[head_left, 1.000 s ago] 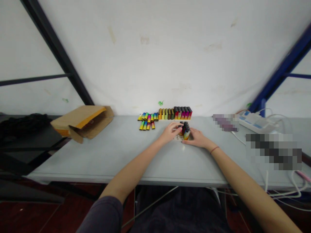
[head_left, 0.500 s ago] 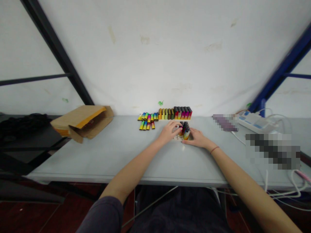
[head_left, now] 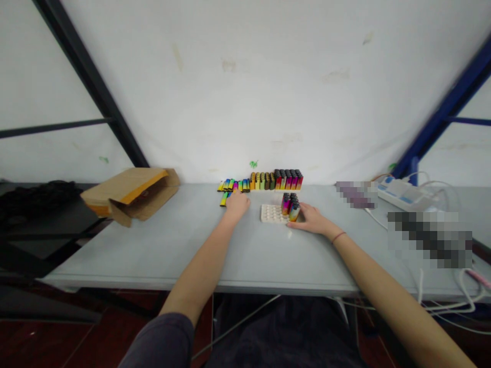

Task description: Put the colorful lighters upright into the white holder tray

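My left hand (head_left: 237,204) is over the loose colourful lighters (head_left: 231,184) lying on the table; its fingertips are hidden behind the hand, so whether it grips one does not show. My right hand (head_left: 312,219) braces the right end of a white tray with holes (head_left: 270,214), thumb at the front edge and fingers behind. Several lighters (head_left: 290,205) with black tops stand upright at the right side of that tray, close to my right fingers. Its left side shows bare holes.
Against the wall stand a row of yellow to dark lighters (head_left: 262,181) and a block of red and purple ones (head_left: 288,179). An open cardboard box (head_left: 130,191) lies at left. A power strip (head_left: 402,193) with cables and a blurred phone-like item (head_left: 356,195) are at right.
My left hand has moved left from the tray to the loose lighters, uncovering the tray's left side. My right hand has stayed at the tray's right end.
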The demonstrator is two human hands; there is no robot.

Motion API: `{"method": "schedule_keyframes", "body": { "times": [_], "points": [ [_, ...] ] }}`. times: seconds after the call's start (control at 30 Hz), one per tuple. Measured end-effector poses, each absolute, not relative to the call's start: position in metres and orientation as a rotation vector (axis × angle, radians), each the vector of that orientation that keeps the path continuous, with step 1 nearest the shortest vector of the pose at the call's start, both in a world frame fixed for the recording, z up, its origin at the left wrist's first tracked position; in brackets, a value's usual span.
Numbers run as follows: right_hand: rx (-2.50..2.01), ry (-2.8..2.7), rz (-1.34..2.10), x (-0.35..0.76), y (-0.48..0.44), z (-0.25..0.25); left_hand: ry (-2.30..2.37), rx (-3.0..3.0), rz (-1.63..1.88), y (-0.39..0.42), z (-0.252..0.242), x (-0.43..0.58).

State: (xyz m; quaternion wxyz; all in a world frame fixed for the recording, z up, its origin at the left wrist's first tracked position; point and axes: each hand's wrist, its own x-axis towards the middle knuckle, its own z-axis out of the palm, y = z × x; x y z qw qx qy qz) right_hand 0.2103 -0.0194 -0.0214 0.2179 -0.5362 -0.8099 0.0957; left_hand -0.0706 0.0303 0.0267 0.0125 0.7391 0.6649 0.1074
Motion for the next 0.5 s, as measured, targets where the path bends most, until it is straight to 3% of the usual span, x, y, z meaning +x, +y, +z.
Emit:
{"method": "schedule_keyframes", "body": {
  "times": [0.5],
  "points": [
    [-1.487,-2.246,0.254,0.211,-0.018,-0.022,2.218,2.176,0.254,0.024,0.035,-0.069]
  ]
}}
